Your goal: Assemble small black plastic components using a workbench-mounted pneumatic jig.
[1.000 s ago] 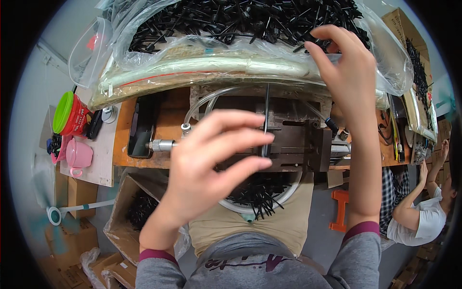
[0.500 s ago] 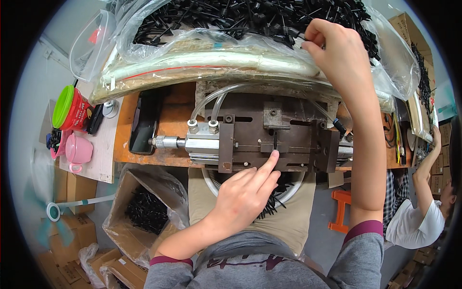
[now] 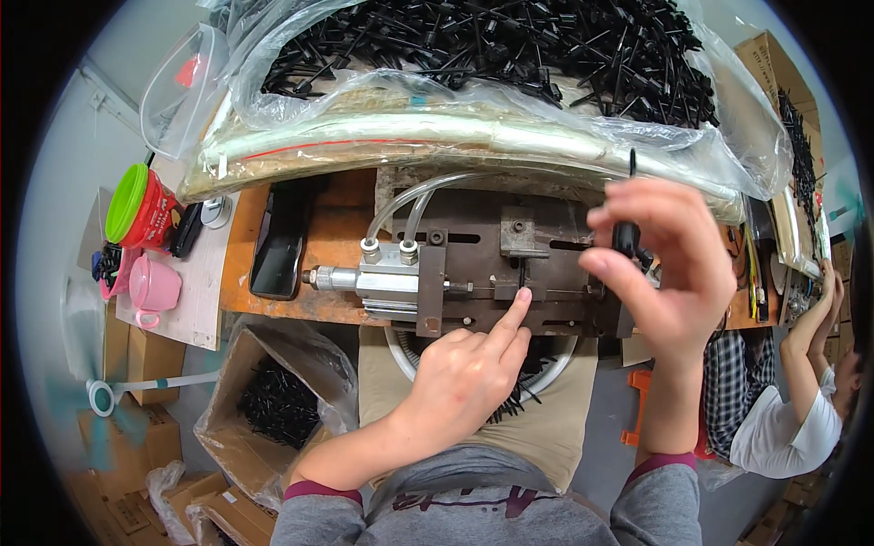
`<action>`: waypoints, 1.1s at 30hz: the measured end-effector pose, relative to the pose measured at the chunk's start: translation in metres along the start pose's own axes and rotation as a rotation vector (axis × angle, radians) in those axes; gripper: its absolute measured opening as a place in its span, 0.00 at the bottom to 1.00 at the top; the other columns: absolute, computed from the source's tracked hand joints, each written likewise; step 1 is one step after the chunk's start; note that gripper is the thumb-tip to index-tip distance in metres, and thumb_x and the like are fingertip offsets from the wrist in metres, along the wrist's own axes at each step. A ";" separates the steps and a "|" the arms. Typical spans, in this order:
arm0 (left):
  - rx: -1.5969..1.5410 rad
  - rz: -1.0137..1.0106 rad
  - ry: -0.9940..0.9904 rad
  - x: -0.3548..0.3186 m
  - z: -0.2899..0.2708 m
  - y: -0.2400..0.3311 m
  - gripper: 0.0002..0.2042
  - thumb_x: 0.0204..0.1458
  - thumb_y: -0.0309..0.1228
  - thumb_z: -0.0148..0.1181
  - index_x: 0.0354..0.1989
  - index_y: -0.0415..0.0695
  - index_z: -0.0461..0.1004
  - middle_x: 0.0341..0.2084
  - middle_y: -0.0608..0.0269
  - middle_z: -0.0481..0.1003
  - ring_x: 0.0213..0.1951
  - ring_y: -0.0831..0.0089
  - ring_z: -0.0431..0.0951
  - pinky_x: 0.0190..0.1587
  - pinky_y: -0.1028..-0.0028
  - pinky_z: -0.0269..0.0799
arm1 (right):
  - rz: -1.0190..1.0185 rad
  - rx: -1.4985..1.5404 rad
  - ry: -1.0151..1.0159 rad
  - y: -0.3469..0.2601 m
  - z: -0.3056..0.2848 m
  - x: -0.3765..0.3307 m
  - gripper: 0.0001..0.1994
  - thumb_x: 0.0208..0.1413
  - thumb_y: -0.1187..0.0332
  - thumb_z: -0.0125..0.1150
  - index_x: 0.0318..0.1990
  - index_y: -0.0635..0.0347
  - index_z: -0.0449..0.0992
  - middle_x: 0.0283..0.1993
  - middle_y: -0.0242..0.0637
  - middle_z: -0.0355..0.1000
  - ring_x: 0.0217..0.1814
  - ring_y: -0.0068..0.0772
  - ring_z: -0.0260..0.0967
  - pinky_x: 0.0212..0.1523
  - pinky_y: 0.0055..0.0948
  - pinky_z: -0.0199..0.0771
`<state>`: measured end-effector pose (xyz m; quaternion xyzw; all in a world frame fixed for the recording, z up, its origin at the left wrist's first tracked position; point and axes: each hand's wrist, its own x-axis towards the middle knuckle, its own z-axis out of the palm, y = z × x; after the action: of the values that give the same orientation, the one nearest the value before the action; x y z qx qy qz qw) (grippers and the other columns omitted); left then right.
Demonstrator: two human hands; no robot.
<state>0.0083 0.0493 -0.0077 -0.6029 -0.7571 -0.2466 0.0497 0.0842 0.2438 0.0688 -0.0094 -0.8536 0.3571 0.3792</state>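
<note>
The left hand (image 3: 469, 373) lies back-up at the near side of the metal fixture (image 3: 478, 259), index finger extended to the fixture's middle, the other fingers more bent. Its forearm slants in from near left of the fixture. The right hand (image 3: 672, 259), slightly blurred, is raised at the fixture's right end, thumb and fingers curved toward each other.

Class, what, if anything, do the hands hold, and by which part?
Right hand: a black stemmed part, apparently by its thick end. Left hand, at the metal fixture: cannot be told.
</note>
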 end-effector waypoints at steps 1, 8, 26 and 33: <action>-0.023 -0.005 -0.032 0.001 -0.009 0.000 0.15 0.46 0.33 0.72 0.42 0.43 0.80 0.54 0.57 0.78 0.23 0.70 0.79 0.30 0.73 0.75 | 0.023 0.022 0.075 -0.003 0.006 -0.008 0.17 0.41 0.74 0.79 0.40 0.64 0.80 0.45 0.40 0.78 0.41 0.26 0.77 0.35 0.21 0.78; -0.102 0.049 0.293 0.072 -0.076 -0.024 0.14 0.48 0.34 0.72 0.42 0.44 0.82 0.38 0.60 0.83 0.31 0.68 0.83 0.36 0.74 0.77 | 0.003 -0.196 -0.135 -0.009 0.023 -0.077 0.16 0.42 0.79 0.75 0.41 0.65 0.80 0.59 0.52 0.71 0.47 0.42 0.77 0.41 0.32 0.81; 0.435 0.090 0.349 0.236 -0.054 -0.090 0.12 0.47 0.35 0.69 0.33 0.38 0.82 0.38 0.49 0.77 0.48 0.53 0.76 0.52 0.59 0.74 | -0.044 -0.501 -0.249 -0.003 0.065 -0.103 0.12 0.44 0.75 0.63 0.39 0.66 0.78 0.57 0.53 0.74 0.31 0.31 0.69 0.36 0.27 0.67; -0.023 0.200 0.419 0.197 -0.074 -0.076 0.09 0.47 0.27 0.64 0.34 0.34 0.80 0.38 0.50 0.77 0.43 0.55 0.78 0.47 0.62 0.75 | 0.021 -0.456 -0.313 -0.016 0.056 -0.090 0.11 0.46 0.72 0.68 0.38 0.63 0.78 0.50 0.47 0.77 0.33 0.32 0.71 0.35 0.29 0.67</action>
<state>-0.1323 0.1804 0.1068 -0.6110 -0.6640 -0.3688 0.2232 0.1157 0.1720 -0.0045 -0.0482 -0.9600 0.1570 0.2269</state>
